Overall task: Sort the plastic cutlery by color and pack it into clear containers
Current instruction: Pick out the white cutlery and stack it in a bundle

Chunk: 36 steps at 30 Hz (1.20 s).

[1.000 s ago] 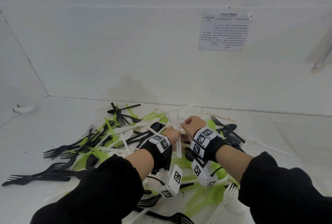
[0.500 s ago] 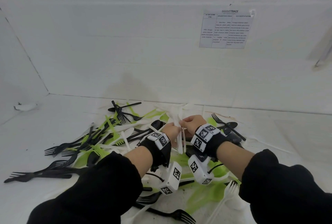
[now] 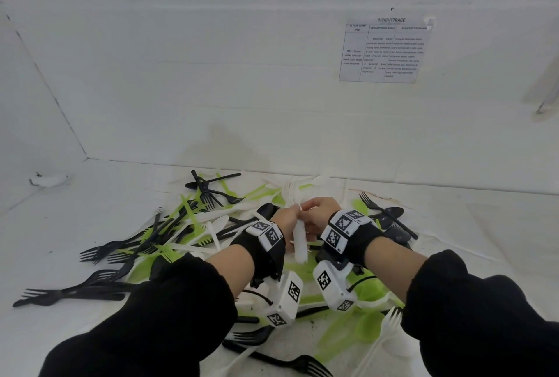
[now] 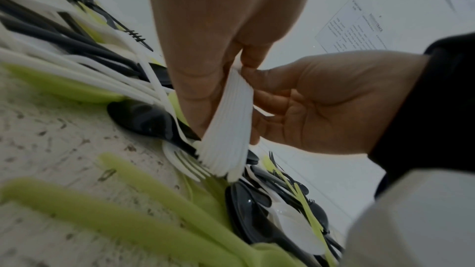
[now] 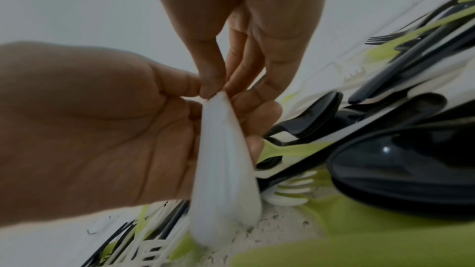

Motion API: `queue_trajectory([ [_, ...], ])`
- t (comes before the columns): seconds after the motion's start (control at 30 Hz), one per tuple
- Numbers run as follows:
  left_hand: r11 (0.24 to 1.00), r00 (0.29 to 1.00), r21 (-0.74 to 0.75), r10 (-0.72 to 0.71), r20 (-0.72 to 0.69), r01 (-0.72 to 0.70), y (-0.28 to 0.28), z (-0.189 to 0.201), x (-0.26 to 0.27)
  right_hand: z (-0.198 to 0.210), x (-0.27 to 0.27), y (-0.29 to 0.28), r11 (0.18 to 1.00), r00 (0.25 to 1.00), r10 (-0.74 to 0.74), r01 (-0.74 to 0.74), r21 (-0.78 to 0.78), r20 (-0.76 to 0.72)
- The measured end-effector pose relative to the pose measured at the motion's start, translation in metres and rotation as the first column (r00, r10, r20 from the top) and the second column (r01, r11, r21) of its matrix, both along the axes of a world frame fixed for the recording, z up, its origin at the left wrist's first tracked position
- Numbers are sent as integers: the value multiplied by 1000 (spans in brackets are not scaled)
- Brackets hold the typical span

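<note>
A bundle of white plastic cutlery [image 3: 299, 243] stands upright between my two hands, its lower end down in the pile. My left hand [image 3: 284, 216] curls round the white bundle [image 4: 226, 129] from the left. From the right, my right hand [image 3: 320, 210] pinches the top of the bundle [image 5: 226, 159] with thumb and fingers. Around them lies a mixed heap of black forks [image 3: 99, 252], green pieces [image 3: 360, 331] and loose white pieces [image 3: 390, 322]. No clear container is in view.
The heap covers a white speckled surface [image 3: 90, 201] that runs back to a white wall [image 3: 242, 89]. A printed sheet [image 3: 384, 50] is taped to that wall. Black spoons [image 3: 390, 213] lie just right of my right wrist.
Both hands stay together on the white bundle over the middle of the heap. The bundle has shifted only slightly.
</note>
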State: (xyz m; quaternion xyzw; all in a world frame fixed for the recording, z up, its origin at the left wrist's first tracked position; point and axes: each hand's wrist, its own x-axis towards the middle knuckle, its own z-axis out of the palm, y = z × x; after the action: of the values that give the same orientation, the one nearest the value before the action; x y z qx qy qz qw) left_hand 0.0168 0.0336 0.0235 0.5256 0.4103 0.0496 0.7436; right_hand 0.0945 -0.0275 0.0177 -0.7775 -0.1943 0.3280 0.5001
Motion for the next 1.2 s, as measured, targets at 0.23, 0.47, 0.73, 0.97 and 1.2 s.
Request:
queue_trajectory([
  [0.23, 996, 998, 72, 58, 4, -59, 13, -2, 1, 5, 2, 12, 961, 965, 260, -257, -102, 22],
  [0.47, 985, 988, 82, 147, 39, -150, 45, -1, -2, 13, 44, 32, 916, 938, 212, -91, -392, 276],
  [0.73, 968, 981, 164, 192, 17, -192, 81, -1, -3, -9, 41, 75, 784, 825, 432, -143, -604, 365],
  [0.97, 961, 975, 165, 222, 6, -220, 95, -5, -3, -18, 51, 97, 693, 806, 502, -158, -704, 314],
  [1.2, 967, 977, 140, 211, 19, -211, 89, -8, 3, -1, 70, 99, 992, 997, -81, 82, -95, 11],
])
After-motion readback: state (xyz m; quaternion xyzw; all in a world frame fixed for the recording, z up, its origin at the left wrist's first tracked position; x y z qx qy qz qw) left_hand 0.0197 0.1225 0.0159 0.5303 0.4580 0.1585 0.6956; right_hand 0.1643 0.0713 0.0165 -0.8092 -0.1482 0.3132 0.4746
